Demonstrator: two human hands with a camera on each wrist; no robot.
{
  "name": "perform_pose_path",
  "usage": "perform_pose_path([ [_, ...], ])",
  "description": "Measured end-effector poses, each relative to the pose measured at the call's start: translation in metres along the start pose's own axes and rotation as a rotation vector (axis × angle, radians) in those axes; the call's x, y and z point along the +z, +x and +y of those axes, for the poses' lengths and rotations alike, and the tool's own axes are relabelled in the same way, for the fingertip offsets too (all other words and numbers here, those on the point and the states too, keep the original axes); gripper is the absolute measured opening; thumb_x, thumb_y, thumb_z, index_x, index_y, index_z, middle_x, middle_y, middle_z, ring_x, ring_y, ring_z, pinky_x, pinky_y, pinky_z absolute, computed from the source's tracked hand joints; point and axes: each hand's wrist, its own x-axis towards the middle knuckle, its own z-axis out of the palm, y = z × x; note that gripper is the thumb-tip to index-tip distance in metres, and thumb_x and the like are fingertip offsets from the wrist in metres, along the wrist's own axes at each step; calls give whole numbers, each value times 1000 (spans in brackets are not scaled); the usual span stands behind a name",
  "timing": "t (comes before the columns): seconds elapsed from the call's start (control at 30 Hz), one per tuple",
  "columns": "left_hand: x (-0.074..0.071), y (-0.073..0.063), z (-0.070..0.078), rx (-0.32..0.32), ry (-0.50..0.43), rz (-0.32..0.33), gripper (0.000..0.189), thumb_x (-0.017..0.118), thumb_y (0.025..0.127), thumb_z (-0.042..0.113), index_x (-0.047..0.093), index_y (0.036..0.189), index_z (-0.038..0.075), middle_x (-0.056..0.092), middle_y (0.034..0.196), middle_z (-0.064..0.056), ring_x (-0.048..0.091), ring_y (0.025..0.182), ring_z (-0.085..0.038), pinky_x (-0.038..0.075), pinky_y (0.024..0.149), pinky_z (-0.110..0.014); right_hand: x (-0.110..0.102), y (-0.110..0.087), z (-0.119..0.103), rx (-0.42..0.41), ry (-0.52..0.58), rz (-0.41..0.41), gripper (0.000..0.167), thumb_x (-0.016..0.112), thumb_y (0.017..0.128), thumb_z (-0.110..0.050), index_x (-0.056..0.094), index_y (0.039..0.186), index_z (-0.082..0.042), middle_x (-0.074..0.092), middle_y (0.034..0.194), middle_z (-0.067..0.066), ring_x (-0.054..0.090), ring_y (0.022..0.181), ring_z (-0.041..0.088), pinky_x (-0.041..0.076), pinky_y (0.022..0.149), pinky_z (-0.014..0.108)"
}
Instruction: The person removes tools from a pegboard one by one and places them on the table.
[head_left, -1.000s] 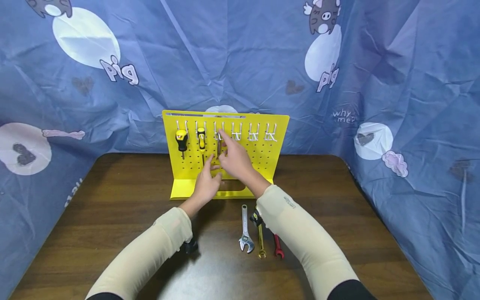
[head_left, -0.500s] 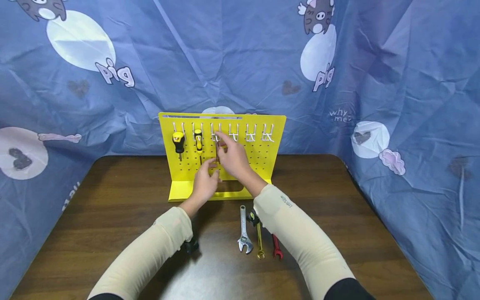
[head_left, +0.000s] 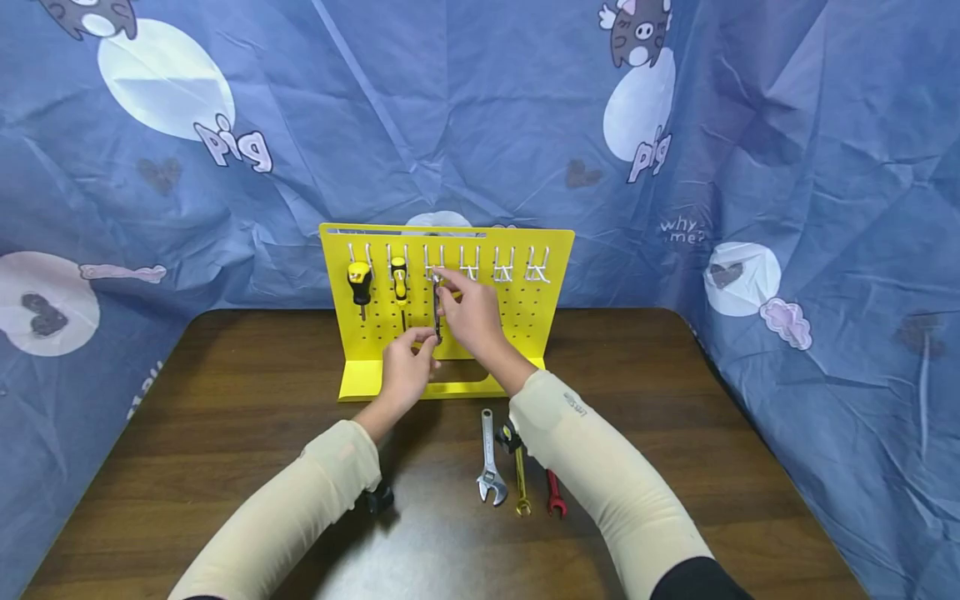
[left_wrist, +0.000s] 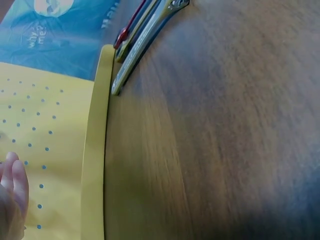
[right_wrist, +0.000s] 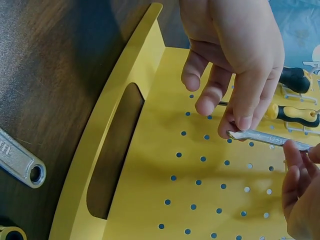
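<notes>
Here I see the wrench (right_wrist: 272, 139) near-vertical before the board (head_left: 362, 377), left hand (head_left: 405, 367) pinching its lower end, right hand (head_left: 476, 318) pinching higher, nearer the third hook (head_left: 427, 257); whether its top is hooked, I cannot tell.

There is room along the left and right edges of the brown wooden tabletop (head_left: 652, 375). Near the back edge's middle, an upright yellow board with holes (head_left: 527, 337) blocks the way; the left hand (head_left: 406, 364) and right hand (head_left: 476, 318) crowd its front.
</notes>
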Motion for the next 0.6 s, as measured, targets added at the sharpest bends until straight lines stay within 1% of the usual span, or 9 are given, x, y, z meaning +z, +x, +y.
perform_pose_path([
  [0.1,1,-3,3,3,-6,-10,26,60,103,12,67,122,-3,71,111,-21,70,71,-33,56,54,-30,-1,-1,0,-10,10,12,30,62,100,-6,69,129,-10,74,100,11,72,66,23,39,41,22],
  [0.13,1,-4,4,5,-4,-14,26,60,103,12,67,123,-3,71,111,-21,70,71,-32,56,54,-30,-1,-1,0,-14,10,15,30,63,99,-5,70,128,-9,74,100,11,71,65,22,39,41,22],
  [0.23,0,-5,5,4,1,-26,26,59,103,12,67,122,-4,71,111,-22,70,70,-30,55,54,-27,-2,-2,-1,-31,9,24,28,64,99,-5,70,126,-7,74,97,11,71,63,20,41,40,22],
  [0.37,-2,-7,5,-3,19,-22,24,59,103,12,68,120,-2,71,110,-20,69,69,-25,53,53,-25,-3,-4,-3,-48,32,20,28,64,98,-4,70,126,-5,73,97,12,70,61,22,46,42,24],
  [0.47,-2,-8,5,4,23,-21,23,59,103,12,68,118,-2,71,110,-19,68,67,-22,53,53,-25,-4,-5,-4,-36,61,12,28,63,99,-3,69,126,-4,72,97,13,70,61,25,48,43,24],
  [0.6,-4,-10,5,22,19,-30,24,59,103,12,68,117,-5,71,108,-20,67,65,-20,53,53,-26,-5,-5,-6,-6,85,7,28,64,98,-3,69,125,-4,72,95,11,69,59,22,49,44,25],
])
